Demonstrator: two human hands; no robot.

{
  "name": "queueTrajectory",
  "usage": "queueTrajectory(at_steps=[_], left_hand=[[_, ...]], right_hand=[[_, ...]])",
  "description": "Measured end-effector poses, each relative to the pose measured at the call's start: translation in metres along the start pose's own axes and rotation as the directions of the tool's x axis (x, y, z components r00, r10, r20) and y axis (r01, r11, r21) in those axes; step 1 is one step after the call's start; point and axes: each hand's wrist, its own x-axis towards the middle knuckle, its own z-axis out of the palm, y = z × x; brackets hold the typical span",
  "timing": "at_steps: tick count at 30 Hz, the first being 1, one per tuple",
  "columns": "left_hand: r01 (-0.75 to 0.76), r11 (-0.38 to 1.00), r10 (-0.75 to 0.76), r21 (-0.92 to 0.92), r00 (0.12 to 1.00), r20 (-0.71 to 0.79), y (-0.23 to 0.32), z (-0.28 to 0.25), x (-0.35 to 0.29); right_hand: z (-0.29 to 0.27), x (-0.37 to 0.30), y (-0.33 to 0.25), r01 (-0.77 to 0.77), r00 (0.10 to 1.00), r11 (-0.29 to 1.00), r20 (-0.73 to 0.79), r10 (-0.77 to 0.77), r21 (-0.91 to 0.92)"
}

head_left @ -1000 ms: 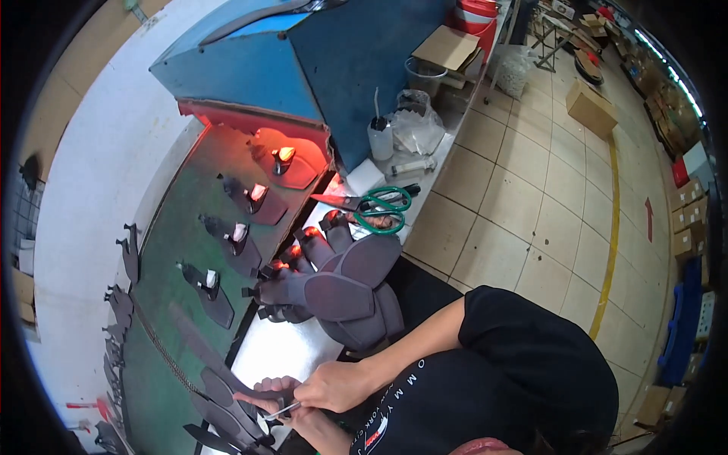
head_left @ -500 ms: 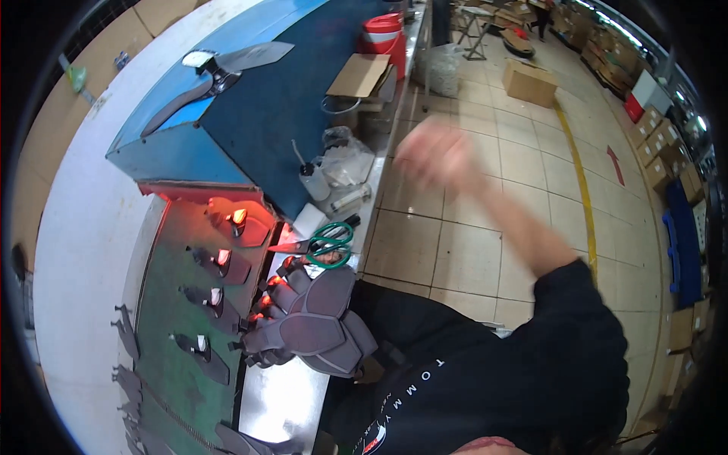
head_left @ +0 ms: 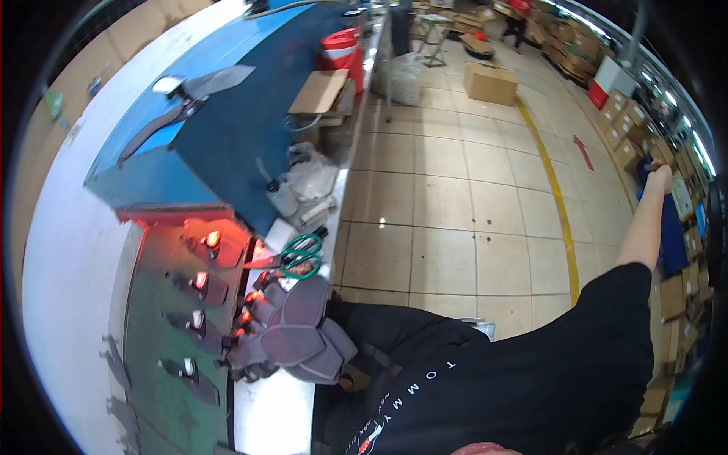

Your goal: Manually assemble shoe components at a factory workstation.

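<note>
My right hand [head_left: 661, 179] is stretched far out to the right, with its fingers looking curled. It is small in the view, and whatever it may hold cannot be made out. Blue material [head_left: 671, 235] shows behind that wrist. My left hand is out of view. Well away from my right hand, a stack of grey leaf-shaped padded pieces [head_left: 294, 345] with black ends lies on the bench edge at the left. Green-handled scissors [head_left: 302, 256] rest just beyond the stack. Several similar pieces [head_left: 196, 322] sit in a row on a green belt [head_left: 152, 371].
A blue machine housing [head_left: 220, 152] with a red glow under it stands over the belt. Past the scissors are a squeeze bottle [head_left: 281, 199], a plastic bag [head_left: 312, 174] and a red bucket [head_left: 341, 53]. A carton [head_left: 491, 83] stands on the tiled floor [head_left: 447, 205]; a person is farther back.
My right hand has swung from above the floor near the bench out to the far right. The whole view has shifted, so the bench appears farther left.
</note>
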Motion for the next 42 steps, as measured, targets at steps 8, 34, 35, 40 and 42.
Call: queueTrajectory(at_steps=[8, 34, 35, 40, 42], left_hand=[[0.209, 0.744, 0.038, 0.634, 0.935, -0.353, -0.011, -0.271, -0.104], [-0.268, 0.646, 0.214, 0.715, 0.962, 0.168, -0.017, 0.070, 0.050], [-0.287, 0.625, 0.292, 0.726, 0.948, 0.123, -0.022, 0.068, 0.047], [-0.280, 0.538, 0.449, 0.795, 0.893, 0.010, -0.029, 0.077, 0.025], [-0.359, 0.557, 0.588, 0.749, 0.807, -0.050, -0.023, 0.075, 0.021]], right_hand=[[0.089, -0.426, 0.123, -0.461, 0.338, 0.817, 0.783, 0.522, -0.346], [-0.210, -0.946, -0.098, -0.378, -0.886, 0.885, 0.170, -0.431, 0.272], [-0.208, -0.946, -0.099, -0.357, -0.899, 0.891, 0.155, -0.409, 0.280], [-0.204, -0.941, -0.103, -0.347, -0.907, 0.887, 0.133, -0.401, 0.304], [-0.204, -0.936, -0.111, -0.336, -0.904, 0.883, 0.150, -0.400, 0.327]])
